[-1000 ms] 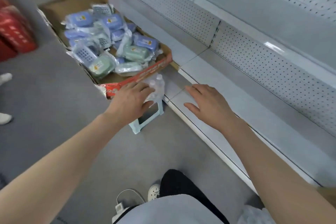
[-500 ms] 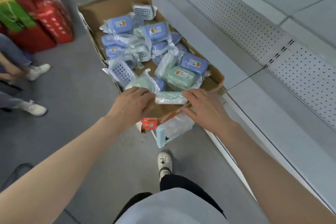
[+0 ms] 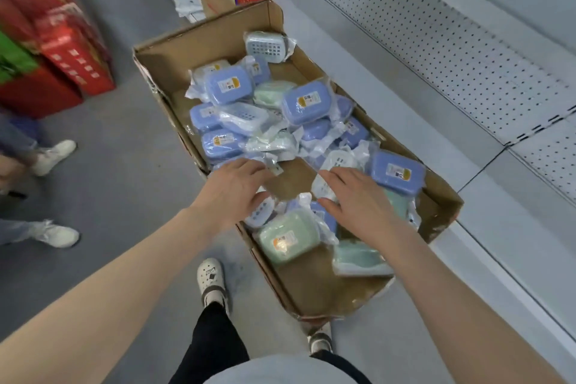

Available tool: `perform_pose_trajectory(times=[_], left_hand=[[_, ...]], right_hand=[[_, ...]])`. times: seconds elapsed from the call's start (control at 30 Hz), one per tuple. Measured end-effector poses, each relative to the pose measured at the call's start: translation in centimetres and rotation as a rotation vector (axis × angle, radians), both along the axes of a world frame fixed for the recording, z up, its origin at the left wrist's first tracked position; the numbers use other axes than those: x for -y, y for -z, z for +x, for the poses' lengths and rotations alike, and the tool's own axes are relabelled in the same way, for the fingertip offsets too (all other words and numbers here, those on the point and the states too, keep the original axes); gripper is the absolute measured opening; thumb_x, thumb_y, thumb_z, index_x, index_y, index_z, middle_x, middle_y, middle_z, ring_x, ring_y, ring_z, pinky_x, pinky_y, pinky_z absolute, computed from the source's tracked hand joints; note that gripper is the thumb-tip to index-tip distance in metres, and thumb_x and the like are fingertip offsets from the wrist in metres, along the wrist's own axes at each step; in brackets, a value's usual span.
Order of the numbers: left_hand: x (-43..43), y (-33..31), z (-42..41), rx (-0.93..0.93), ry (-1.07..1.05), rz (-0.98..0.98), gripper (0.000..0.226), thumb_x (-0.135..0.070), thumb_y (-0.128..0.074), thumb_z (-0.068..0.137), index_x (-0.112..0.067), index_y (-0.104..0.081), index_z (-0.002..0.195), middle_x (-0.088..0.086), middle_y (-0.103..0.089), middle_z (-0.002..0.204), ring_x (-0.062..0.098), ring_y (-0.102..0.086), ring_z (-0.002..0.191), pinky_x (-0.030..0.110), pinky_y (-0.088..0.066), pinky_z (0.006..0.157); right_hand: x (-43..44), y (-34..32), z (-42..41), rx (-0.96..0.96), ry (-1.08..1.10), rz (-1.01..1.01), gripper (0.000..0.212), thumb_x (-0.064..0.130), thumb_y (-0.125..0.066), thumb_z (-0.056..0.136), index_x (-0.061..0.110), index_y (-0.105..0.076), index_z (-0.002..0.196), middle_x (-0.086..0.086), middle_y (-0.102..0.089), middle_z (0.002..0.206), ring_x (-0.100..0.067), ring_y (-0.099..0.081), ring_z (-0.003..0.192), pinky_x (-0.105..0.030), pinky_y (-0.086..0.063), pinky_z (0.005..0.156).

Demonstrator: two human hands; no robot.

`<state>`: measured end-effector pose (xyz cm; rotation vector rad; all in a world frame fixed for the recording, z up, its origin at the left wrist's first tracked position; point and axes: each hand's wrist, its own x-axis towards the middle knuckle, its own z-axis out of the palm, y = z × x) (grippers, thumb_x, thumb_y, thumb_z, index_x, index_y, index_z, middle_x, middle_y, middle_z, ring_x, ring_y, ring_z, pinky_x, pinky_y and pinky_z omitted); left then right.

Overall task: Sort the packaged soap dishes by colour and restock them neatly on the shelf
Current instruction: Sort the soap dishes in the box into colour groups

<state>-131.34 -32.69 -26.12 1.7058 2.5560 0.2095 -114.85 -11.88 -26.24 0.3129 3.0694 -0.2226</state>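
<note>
Packaged soap dishes [image 3: 307, 103] filled one cardboard box [image 3: 202, 40] beneath two hands, with the white shelf [image 3: 389, 97] out beyond the right one. At least eight dishes were blue and four green; wrapping blurred the count. The right hand [image 3: 358, 199] lay spread flat on one white perforated dish [image 3: 339, 160]. The left hand [image 3: 232, 193] hovered beside it, fingers loosely apart, gripping nothing.

Cardboard box [image 3: 218, 37] was plain brown. Blue soap dishes [image 3: 307, 103] made up most of the load, with white-and-orange labels [image 3: 395, 171] under clear wrap. One pale green soap dish [image 3: 288, 237] lay near the box's near edge. A white dish [image 3: 265, 47] with a square-hole grid sat at the far right corner. Shelf [image 3: 405, 121] was light grey and its back panel [image 3: 436, 50] was dotted with small dark holes. Floor [image 3: 124, 165] was grey, cartons [image 3: 74, 56] red.
</note>
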Motion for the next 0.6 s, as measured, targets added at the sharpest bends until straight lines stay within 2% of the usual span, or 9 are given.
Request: perform_pose_trajectory(times=[0.17,0.27,0.3,0.43,0.6], left_hand=[[2.3,1.8,-9.7,0.043,0.102,-0.023,0.038,-0.029,-0.074,0.079,-0.016,-0.067,0.114,0.006,-0.067,0.111,0.031,-0.064,0.099,0.04,-0.054,0.082],[3.1,1.6,-14.4,0.056,0.155,-0.013,0.033,-0.035,-0.057,0.086,-0.017,-0.069,0.11,0.003,-0.067,0.103,0.029,-0.064,0.092,0.037,-0.054,0.078],[3.3,1.7,-16.0,0.045,0.177,-0.004,0.032,-0.035,-0.057,0.085,-0.016,-0.07,0.107,0.004,-0.068,0.101,0.029,-0.065,0.091,0.037,-0.054,0.077],[2.8,2.3,-21.5,0.044,0.216,-0.037,0.039,-0.024,-0.08,0.073,-0.011,-0.069,0.108,0.009,-0.068,0.106,0.033,-0.064,0.095,0.042,-0.056,0.081],[0.2,2.7,-26.5,0.042,0.237,-0.041,0.04,-0.025,-0.08,0.075,-0.012,-0.068,0.111,0.009,-0.066,0.11,0.032,-0.062,0.099,0.041,-0.056,0.079]], right_hand=[[3.8,1.4,-6.7,-0.041,0.138,-0.033,0.05,0.039,-0.062,0.091,0.01,-0.057,0.131,-0.009,-0.062,0.122,-0.029,-0.059,0.109,-0.041,-0.05,0.092],[6.1,1.4,-10.6,-0.051,0.219,-0.051,0.045,0.037,-0.064,0.09,0.011,-0.059,0.126,-0.009,-0.062,0.12,-0.028,-0.06,0.106,-0.04,-0.05,0.089],[6.7,1.5,-11.7,-0.057,0.245,-0.055,0.045,0.037,-0.063,0.091,0.01,-0.059,0.126,-0.009,-0.062,0.12,-0.029,-0.06,0.106,-0.04,-0.05,0.089],[7.9,1.9,-15.0,-0.048,0.335,-0.063,0.048,0.039,-0.059,0.093,0.009,-0.056,0.131,-0.013,-0.06,0.126,-0.031,-0.057,0.112,-0.043,-0.05,0.093],[6.0,2.0,-18.6,-0.063,0.37,-0.028,0.048,0.034,-0.064,0.09,0.007,-0.058,0.129,-0.014,-0.061,0.123,-0.033,-0.058,0.112,-0.043,-0.05,0.092]])
